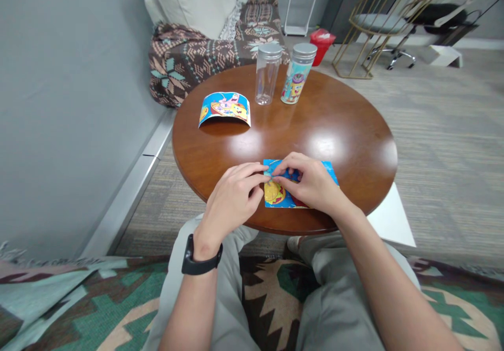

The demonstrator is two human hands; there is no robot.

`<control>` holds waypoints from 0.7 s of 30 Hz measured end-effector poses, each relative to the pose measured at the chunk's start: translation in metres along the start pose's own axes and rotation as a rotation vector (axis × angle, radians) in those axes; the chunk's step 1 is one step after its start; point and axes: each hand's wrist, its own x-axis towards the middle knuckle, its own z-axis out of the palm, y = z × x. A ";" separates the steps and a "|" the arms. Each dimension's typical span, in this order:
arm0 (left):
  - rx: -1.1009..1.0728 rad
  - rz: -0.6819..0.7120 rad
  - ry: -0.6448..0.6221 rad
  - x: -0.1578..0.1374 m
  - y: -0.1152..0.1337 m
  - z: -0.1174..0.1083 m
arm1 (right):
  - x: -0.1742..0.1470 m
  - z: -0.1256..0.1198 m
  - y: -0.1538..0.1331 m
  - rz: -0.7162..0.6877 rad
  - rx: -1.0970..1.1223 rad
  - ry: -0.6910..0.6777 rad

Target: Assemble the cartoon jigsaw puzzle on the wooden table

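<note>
A flat blue cartoon picture with a yellow burger on it lies near the front edge of the round table. It may be a puzzle, but I cannot tell for sure. My left hand rests at its left edge, fingers stretched out and tips touching it. Over the middle of the picture, my right hand bends its thumb and index finger together in a pinch. Whatever is between those fingertips is too small to make out. The right hand covers much of the picture.
On the brown table stand a see-through jar and a cartoon-printed jar, both with grey lids. A curved cartoon card arches at the far left. Behind are a cloth-covered seat, a red bin and a wire chair.
</note>
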 end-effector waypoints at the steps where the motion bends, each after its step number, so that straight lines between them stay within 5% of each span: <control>1: -0.001 -0.001 0.000 0.000 0.000 0.000 | 0.000 0.000 0.000 -0.005 0.004 0.002; 13: 0.044 0.040 -0.050 -0.001 0.002 -0.004 | 0.001 -0.007 -0.003 0.125 0.172 0.108; 21: 0.144 0.066 -0.135 -0.002 0.006 -0.006 | -0.003 -0.009 -0.008 0.080 0.264 0.179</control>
